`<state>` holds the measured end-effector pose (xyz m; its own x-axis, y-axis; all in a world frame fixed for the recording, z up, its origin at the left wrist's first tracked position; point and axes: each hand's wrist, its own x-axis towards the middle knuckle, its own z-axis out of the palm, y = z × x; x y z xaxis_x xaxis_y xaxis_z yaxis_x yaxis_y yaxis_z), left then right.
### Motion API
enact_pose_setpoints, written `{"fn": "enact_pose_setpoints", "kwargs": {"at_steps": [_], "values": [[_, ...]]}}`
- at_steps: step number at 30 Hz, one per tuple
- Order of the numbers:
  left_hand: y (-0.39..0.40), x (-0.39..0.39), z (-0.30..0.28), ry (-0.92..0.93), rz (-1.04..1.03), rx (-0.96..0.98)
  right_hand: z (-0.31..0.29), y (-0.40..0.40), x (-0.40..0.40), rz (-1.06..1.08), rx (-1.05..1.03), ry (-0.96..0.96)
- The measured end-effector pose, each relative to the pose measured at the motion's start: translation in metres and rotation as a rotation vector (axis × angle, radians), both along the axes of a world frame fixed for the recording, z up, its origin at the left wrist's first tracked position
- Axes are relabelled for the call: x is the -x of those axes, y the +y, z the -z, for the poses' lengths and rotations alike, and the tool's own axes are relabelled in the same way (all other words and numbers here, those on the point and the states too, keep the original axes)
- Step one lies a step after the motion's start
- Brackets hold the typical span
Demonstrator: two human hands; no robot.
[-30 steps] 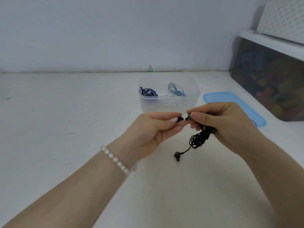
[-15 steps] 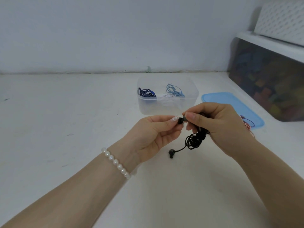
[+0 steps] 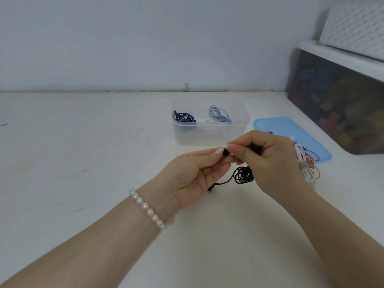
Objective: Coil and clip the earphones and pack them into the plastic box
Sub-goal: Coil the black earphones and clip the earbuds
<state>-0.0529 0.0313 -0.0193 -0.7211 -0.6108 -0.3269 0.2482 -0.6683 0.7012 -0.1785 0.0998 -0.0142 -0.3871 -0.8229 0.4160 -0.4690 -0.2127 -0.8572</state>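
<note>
Both hands' grips, left [image 3: 193,173] and right [image 3: 268,161], pinching black earphones [image 3: 243,175], coil dangling downward.

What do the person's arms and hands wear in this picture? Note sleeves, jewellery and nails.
Both forearms are bare, with no sleeves in view. The left wrist carries a bracelet of round white pearl-like beads. A nail on the left hand looks pale and glittery. The right hand shows no rings or jewellery.

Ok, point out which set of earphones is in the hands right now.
The black earphones, pinched between both hands and dangling; the dark blue and light blue sets lie in the plastic box.
</note>
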Motion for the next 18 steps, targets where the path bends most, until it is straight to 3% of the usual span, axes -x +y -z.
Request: {"fn": "enact_pose_setpoints", "kwargs": {"at_steps": [11,18], "values": [[0.002,0.002,-0.001,0.024,-0.046,-0.09,0.013,-0.003,-0.01,0.141,0.072,0.134],[0.003,0.002,-0.002,0.078,-0.015,-0.104,0.013,-0.003,-0.014,0.19,0.127,0.08]]}}
